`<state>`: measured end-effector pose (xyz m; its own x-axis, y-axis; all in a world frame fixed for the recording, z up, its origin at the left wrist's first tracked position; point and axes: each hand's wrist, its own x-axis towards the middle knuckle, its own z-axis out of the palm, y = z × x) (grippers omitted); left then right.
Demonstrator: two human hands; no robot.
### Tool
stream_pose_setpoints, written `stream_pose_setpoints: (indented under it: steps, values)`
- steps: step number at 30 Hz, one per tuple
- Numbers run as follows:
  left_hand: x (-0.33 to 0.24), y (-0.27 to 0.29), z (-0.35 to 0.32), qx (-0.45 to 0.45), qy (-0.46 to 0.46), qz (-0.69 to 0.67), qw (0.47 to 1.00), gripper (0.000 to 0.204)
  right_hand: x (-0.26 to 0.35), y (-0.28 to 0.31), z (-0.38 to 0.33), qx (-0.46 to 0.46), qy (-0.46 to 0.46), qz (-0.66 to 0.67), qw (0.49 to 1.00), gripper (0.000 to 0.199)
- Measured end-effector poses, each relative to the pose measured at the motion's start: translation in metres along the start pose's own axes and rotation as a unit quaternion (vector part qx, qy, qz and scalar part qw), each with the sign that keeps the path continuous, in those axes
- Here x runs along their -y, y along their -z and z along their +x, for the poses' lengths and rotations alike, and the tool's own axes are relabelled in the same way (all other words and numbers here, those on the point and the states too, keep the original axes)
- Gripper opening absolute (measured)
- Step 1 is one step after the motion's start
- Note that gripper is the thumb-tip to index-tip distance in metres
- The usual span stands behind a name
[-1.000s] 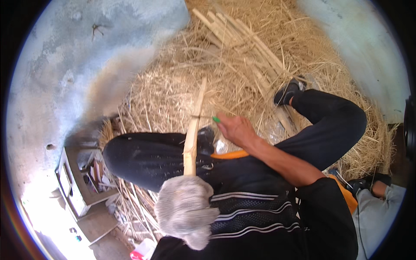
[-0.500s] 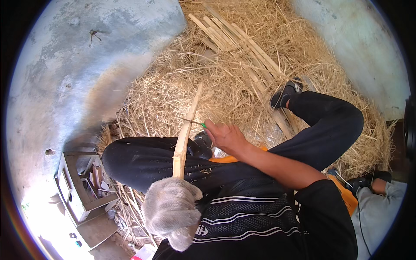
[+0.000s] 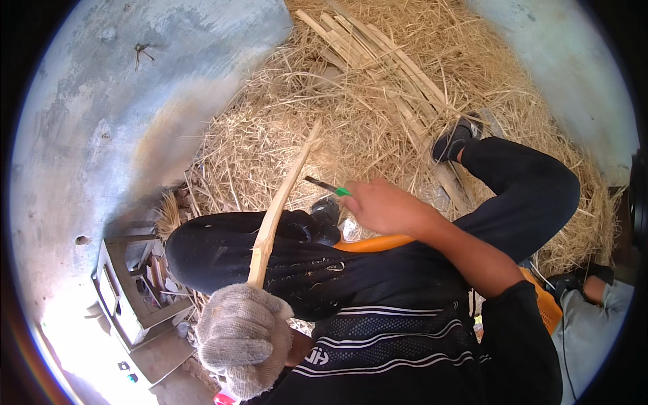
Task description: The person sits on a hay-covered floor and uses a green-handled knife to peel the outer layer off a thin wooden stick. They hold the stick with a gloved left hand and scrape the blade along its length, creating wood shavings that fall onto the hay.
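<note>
A grey knit glove covers my left hand (image 3: pixel 244 341), which is closed around the lower end of a pale bamboo strip (image 3: pixel 278 204). The strip slants up and away over my bent leg, with a node showing above the glove. My bare right hand (image 3: pixel 383 206) grips a knife (image 3: pixel 322 184) by its green handle. Its dark blade points left toward the strip, with a small gap between them. The gripped end of the strip is hidden inside the glove.
Shavings (image 3: pixel 256 128) cover the floor, and a pile of split strips (image 3: pixel 385 57) lies at the far side. An orange plastic seat (image 3: pixel 374 243) shows under me. At the left stand a wooden frame (image 3: pixel 131 297) and a pale wall (image 3: pixel 135 121). Another person's grey trouser leg (image 3: pixel 594 337) is at the right.
The knife has come off the strip and moved right with my right hand. My left hand has drawn the strip's lower end toward the left and nearer to me.
</note>
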<state>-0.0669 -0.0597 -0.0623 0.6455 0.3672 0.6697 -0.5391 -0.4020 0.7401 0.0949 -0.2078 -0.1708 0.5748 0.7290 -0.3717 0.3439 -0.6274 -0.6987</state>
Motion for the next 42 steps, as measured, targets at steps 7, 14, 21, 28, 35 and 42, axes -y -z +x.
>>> stream_pose_setpoints:
  steps: [7, 14, 21, 28, 35, 42]
  values:
    - [0.003, -0.011, -0.002, 0.031, -0.009, -0.032, 0.999, 0.024, 0.042, -0.021, -0.011, -0.132, 0.155, 0.046, 0.978, 0.018]
    - [0.009, -0.01, 0.009, -0.018, -0.028, -0.118, 0.992, 0.023, 0.01, -0.059, 0.038, -0.218, 0.139, -0.058, 0.964, 0.011]
    - [0.007, -0.026, 0.003, 0.019, -0.075, -0.165, 0.983, 0.027, -0.07, -0.056, 0.097, -0.187, 0.024, -0.143, 0.972, 0.018]
    - [0.016, -0.005, 0.002, -0.018, -0.071, -0.172, 0.982, 0.023, 0.041, -0.035, 0.019, -0.13, 0.099, 0.008, 0.987, 0.023]
    - [0.011, -0.009, -0.001, 0.036, -0.069, -0.139, 0.987, 0.024, -0.048, -0.075, 0.082, -0.219, 0.074, -0.032, 0.972, 0.02]
    - [0.015, -0.003, 0.002, -0.007, -0.052, -0.15, 0.987, 0.027, -0.038, -0.066, 0.08, -0.196, 0.094, -0.08, 0.973, 0.02]
